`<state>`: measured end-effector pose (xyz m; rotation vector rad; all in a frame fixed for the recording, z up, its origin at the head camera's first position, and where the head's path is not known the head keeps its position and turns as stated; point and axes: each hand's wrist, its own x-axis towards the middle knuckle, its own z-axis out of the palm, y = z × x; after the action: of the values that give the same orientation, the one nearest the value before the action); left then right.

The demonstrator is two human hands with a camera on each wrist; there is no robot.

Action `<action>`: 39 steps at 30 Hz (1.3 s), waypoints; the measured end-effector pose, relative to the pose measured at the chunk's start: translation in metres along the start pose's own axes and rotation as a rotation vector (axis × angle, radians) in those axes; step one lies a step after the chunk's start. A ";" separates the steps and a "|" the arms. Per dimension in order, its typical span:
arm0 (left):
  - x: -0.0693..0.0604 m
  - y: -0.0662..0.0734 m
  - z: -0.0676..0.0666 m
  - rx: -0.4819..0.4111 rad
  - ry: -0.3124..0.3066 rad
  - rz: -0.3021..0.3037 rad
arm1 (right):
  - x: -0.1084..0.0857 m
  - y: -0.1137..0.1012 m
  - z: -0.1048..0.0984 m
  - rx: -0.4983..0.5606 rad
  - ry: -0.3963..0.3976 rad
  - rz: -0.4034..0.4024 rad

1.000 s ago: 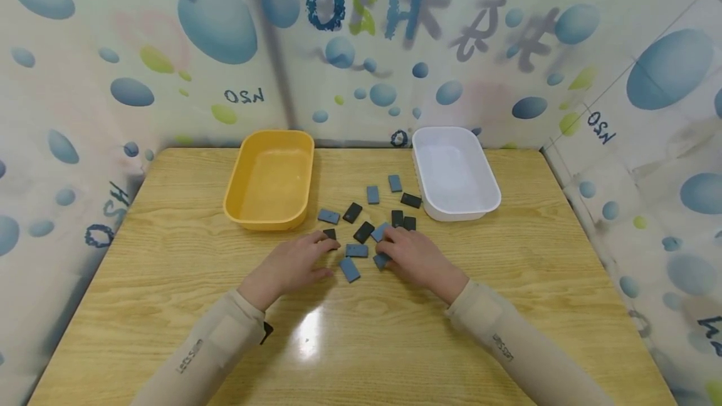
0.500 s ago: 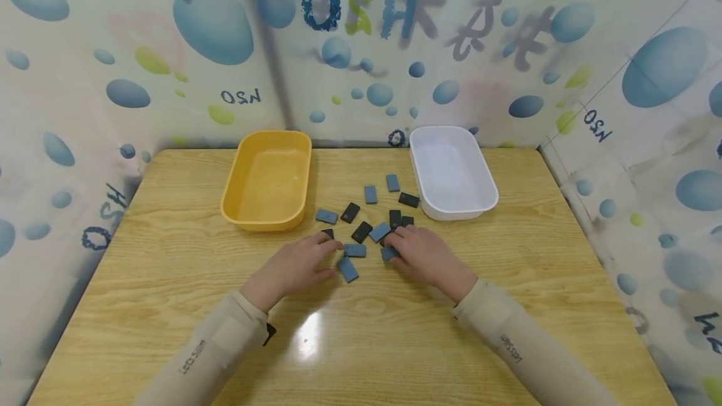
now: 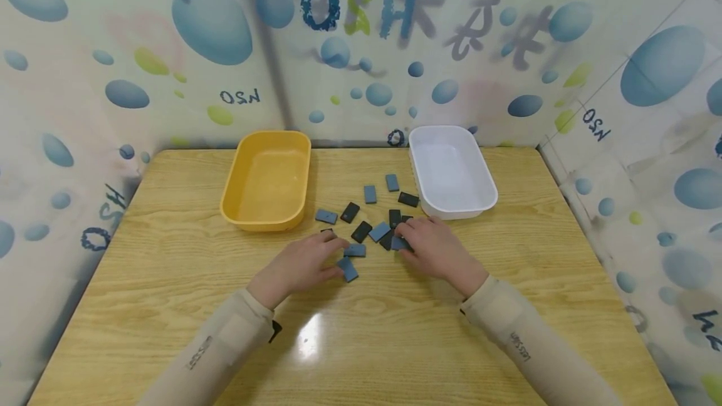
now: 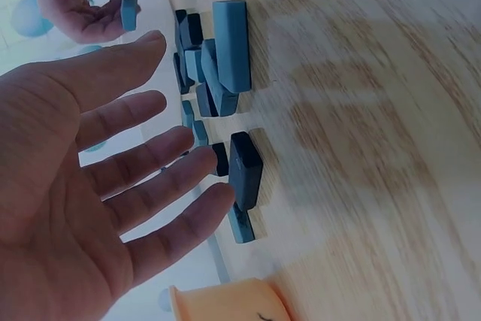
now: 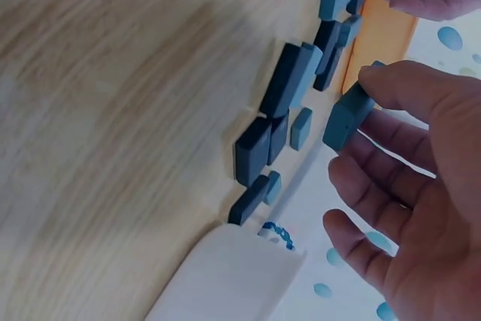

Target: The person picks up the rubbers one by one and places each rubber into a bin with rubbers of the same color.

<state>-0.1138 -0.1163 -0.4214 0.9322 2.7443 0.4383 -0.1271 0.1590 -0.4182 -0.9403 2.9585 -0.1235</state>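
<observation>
Between thumb and fingers, my right hand (image 3: 442,252) pinches a blue tile (image 5: 348,116), a small rectangular block held up off the table. My left hand (image 3: 299,266) hovers with its fingers spread and loosely bent, holding nothing in the left wrist view. Closest to its fingertips are a blue tile (image 3: 348,269) and another blue tile (image 3: 355,250). A black tile (image 4: 245,171) beside it is mostly covered by that hand in the head view. More blue and black tiles lie scattered between the hands, among them a black tile (image 3: 361,232) and a blue tile (image 3: 380,232).
A yellow tray (image 3: 225,208) stands at the back left of the wooden table (image 3: 383,343). Opposite it, at the back right, is a white tray (image 3: 487,196). A patterned wall covering (image 3: 361,118) rises directly behind the table's far edge.
My right hand has moved to the right, taking up the blue tile and uncovering a black tile beneath. My left hand has shifted slightly right, towards the front blue tiles.
</observation>
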 end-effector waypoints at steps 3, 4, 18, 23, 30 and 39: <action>0.002 0.002 -0.002 0.003 -0.001 0.007 | -0.001 0.003 -0.004 -0.026 0.022 0.003; 0.003 0.002 -0.002 0.004 0.000 0.010 | -0.001 0.004 -0.005 -0.033 0.027 0.003; 0.014 0.007 -0.005 0.023 0.010 0.045 | 0.000 0.014 -0.024 -0.042 0.091 0.065; 0.019 0.011 -0.009 0.008 -0.004 0.049 | 0.002 0.020 -0.034 -0.066 0.108 0.122; 0.023 0.016 -0.012 0.014 -0.017 0.028 | 0.010 0.033 -0.046 -0.082 0.157 0.226; 0.026 0.018 -0.010 0.008 -0.015 0.022 | 0.027 0.052 -0.054 -0.037 0.090 0.366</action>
<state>-0.1270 -0.0890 -0.4090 0.9648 2.7274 0.4225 -0.1818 0.1892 -0.3692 -0.3907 3.1638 -0.1021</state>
